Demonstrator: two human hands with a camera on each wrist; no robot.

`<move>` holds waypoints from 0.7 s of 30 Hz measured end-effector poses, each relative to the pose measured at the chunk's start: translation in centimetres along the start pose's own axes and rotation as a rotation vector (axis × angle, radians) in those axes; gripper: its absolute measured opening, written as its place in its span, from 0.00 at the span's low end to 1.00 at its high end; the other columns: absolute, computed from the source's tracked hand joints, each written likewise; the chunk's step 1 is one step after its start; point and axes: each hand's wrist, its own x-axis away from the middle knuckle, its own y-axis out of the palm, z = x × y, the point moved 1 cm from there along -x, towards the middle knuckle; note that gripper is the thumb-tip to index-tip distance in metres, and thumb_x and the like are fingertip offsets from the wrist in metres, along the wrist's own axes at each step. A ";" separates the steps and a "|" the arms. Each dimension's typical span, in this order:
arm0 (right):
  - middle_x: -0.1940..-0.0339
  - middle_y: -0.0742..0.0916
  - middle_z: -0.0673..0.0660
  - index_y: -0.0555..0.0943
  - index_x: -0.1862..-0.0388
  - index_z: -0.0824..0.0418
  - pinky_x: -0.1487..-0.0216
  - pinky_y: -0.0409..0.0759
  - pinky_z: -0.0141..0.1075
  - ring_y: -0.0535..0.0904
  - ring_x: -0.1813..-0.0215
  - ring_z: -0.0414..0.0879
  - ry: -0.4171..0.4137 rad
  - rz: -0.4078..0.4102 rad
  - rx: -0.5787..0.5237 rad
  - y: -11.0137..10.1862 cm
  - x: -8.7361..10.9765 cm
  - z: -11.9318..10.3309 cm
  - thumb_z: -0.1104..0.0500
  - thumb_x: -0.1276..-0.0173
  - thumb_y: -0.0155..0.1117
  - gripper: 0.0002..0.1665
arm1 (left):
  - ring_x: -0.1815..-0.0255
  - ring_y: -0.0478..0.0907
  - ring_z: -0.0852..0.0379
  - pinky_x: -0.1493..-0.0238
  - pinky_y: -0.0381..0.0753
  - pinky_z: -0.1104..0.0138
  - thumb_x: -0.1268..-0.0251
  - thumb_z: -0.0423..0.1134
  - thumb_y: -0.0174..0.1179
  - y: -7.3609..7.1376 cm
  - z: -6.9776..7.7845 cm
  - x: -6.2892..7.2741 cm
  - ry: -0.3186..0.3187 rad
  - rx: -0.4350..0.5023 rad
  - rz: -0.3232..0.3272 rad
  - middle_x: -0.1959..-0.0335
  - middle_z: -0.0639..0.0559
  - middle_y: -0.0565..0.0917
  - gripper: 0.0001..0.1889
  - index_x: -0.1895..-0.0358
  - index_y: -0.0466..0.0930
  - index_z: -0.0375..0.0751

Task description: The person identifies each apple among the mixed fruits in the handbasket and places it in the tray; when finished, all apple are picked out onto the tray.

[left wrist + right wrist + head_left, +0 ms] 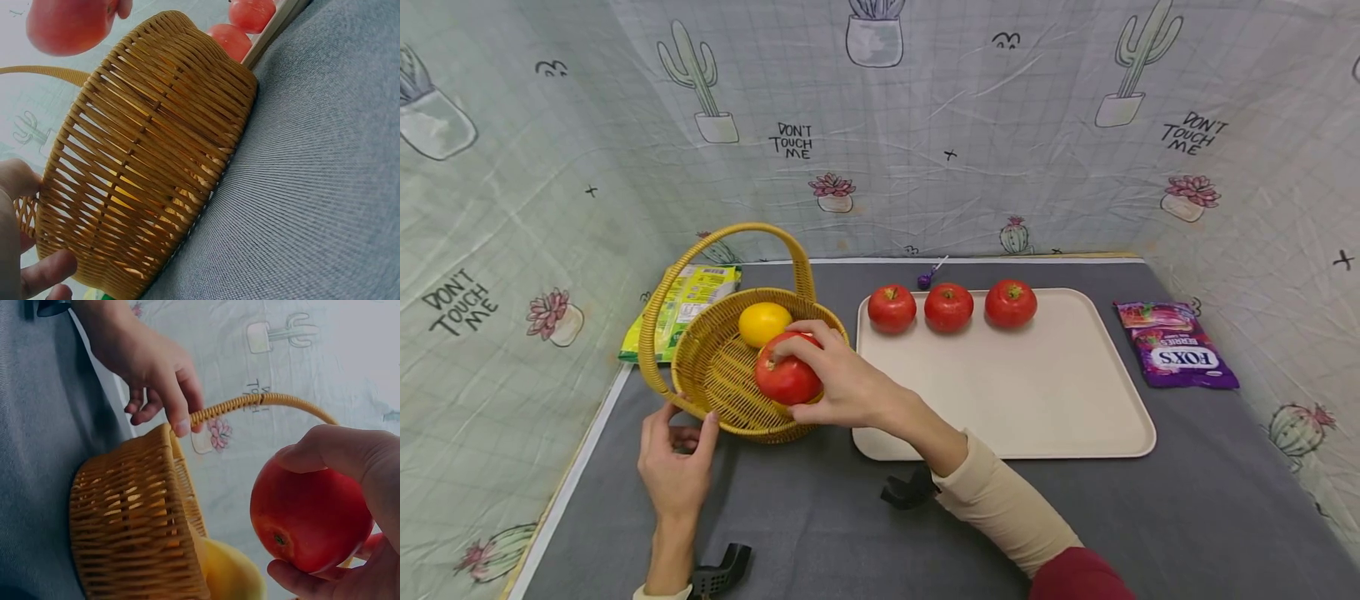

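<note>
A yellow wicker basket (730,392) with an arched handle stands on the left of the table. My left hand (676,458) pinches its near-left rim at the foot of the handle, thumb and fingertips on either side, as the right wrist view shows (156,375). Over the basket's right side, my right hand (850,379) grips a red tomato (786,375), held above the rim in the left wrist view. A yellow lemon-like fruit (764,323) lies inside the basket behind that tomato. Part of the basket's floor is hidden by the tomato and hand.
Three tomatoes (949,308) line the far-left edge of a cream tray (1000,392) right of the basket. Behind it lies a purple lollipop (925,280). A yellow-green packet (700,292) is behind the basket; a purple candy bag (1180,346) lies at far right.
</note>
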 end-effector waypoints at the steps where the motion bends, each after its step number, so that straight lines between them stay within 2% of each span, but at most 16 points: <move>1: 0.29 0.68 0.55 0.73 0.41 0.49 0.40 0.80 0.36 0.64 0.29 0.49 0.006 -0.001 -0.009 -0.1 0.2 0.1 0.56 0.45 0.75 0.33 | 0.74 0.72 0.78 0.69 0.70 0.86 0.48 0.29 0.73 0.0 0.0 0.0 0.002 0.000 0.001 0.57 0.67 0.75 0.26 0.42 0.81 0.34; 9: 0.31 0.69 0.54 0.72 0.43 0.50 0.40 0.81 0.38 0.67 0.31 0.48 0.079 0.004 -0.065 -1.1 1.4 1.5 0.56 0.46 0.76 0.33 | 0.74 0.71 0.81 0.68 0.70 0.87 0.48 0.29 0.72 0.1 0.0 0.1 -0.003 -0.006 0.001 0.57 0.74 0.72 0.26 0.42 0.81 0.35; 17: 0.36 0.73 0.51 0.70 0.44 0.52 0.39 0.80 0.40 0.69 0.33 0.44 0.114 0.063 -0.132 -2.3 2.4 2.8 0.56 0.47 0.77 0.34 | 0.73 0.71 0.82 0.67 0.70 0.87 0.44 0.33 0.71 0.0 -0.1 0.1 -0.030 -0.028 -0.036 0.55 0.80 0.70 0.25 0.41 0.80 0.32; 21: 0.37 0.74 0.49 0.69 0.44 0.50 0.39 0.80 0.40 0.69 0.33 0.42 0.132 0.090 -0.143 -2.8 3.0 3.3 0.54 0.47 0.78 0.35 | 0.73 0.70 0.82 0.67 0.70 0.87 0.44 0.33 0.71 0.0 -0.1 0.1 -0.030 -0.034 -0.034 0.55 0.80 0.70 0.25 0.41 0.80 0.32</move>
